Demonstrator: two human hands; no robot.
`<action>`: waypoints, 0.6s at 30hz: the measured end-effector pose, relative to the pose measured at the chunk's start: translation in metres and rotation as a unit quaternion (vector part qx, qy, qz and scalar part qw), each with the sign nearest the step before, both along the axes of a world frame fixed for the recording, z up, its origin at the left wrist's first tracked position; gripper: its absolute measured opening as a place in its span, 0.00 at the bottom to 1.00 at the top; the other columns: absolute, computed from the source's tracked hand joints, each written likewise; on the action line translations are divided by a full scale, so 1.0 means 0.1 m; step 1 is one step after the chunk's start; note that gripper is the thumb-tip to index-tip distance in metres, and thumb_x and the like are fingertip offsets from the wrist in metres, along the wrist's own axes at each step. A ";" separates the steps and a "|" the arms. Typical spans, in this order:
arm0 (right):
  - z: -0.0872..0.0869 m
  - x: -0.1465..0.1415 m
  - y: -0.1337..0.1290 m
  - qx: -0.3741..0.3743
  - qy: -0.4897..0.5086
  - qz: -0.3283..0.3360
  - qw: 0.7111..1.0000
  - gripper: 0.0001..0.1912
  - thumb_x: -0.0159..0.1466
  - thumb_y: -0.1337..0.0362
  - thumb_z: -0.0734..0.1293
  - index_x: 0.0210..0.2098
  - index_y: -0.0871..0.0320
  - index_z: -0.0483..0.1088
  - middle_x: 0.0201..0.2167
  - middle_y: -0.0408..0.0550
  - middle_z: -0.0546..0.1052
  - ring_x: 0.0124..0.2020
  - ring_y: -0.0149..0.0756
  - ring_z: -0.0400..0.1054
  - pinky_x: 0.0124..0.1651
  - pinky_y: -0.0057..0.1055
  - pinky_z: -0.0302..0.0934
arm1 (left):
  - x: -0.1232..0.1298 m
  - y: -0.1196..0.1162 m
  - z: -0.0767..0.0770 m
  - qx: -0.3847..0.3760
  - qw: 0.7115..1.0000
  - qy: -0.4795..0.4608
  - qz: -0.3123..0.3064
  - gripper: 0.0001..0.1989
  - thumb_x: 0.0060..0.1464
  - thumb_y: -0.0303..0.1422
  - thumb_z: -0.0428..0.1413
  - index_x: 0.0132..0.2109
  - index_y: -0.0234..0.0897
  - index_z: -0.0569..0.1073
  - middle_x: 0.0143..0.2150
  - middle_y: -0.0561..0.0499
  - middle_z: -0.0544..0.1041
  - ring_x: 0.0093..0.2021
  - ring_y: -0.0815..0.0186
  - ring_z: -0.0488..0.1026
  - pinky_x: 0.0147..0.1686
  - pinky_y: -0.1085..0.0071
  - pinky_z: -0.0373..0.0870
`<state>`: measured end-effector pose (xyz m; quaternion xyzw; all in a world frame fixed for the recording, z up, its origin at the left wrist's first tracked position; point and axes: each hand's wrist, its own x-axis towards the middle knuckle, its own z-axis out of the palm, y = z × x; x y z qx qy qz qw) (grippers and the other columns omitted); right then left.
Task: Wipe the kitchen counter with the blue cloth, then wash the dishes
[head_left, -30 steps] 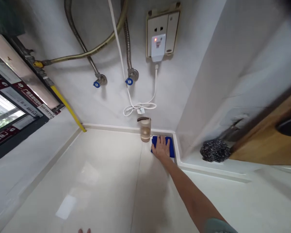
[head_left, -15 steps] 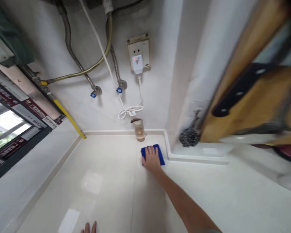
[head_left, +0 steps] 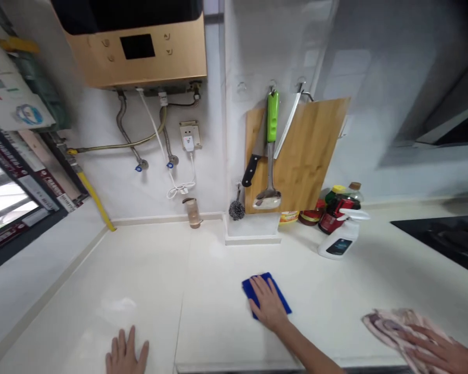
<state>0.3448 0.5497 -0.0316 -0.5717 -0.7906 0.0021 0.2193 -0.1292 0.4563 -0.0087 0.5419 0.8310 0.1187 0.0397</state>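
My right hand [head_left: 268, 304] presses flat on a folded blue cloth [head_left: 283, 300] on the white counter [head_left: 214, 306], right of the counter's seam. Its fingers lie over the upper left part of the cloth. Resting on the counter at the lower left is my left hand [head_left: 125, 356], fingers spread and nothing under them that I can see. A clear cup-like container [head_left: 193, 214] with a brown strap stands by the wall behind. To the right of the blue cloth, a white spray bottle [head_left: 338, 241] stands on the counter.
At the lower right another person's hand [head_left: 439, 348] rests on a pinkish cloth [head_left: 390, 324]. A cutting board [head_left: 304, 156], knife [head_left: 251, 170], spatula [head_left: 271, 156] and wire scrubber [head_left: 236, 209] hang on the wall. Bottles [head_left: 331, 213] stand beside a black stove [head_left: 448, 239].
My right hand and the blue cloth have moved from the wall corner toward the counter's front and right. More of my left hand shows. The view has swung, bringing in the other person's hand.
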 end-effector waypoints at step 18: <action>-0.34 -0.58 -1.09 0.013 -0.077 -0.090 0.993 0.34 0.67 0.50 0.48 0.68 0.55 0.59 0.71 0.57 0.53 0.72 0.66 0.35 0.61 0.74 0.40 | -0.03 -1.05 -0.10 0.055 0.964 -0.100 0.240 0.32 0.63 0.43 0.45 0.69 0.32 0.58 0.74 0.28 0.40 0.73 0.35 0.35 0.67 0.39 0.46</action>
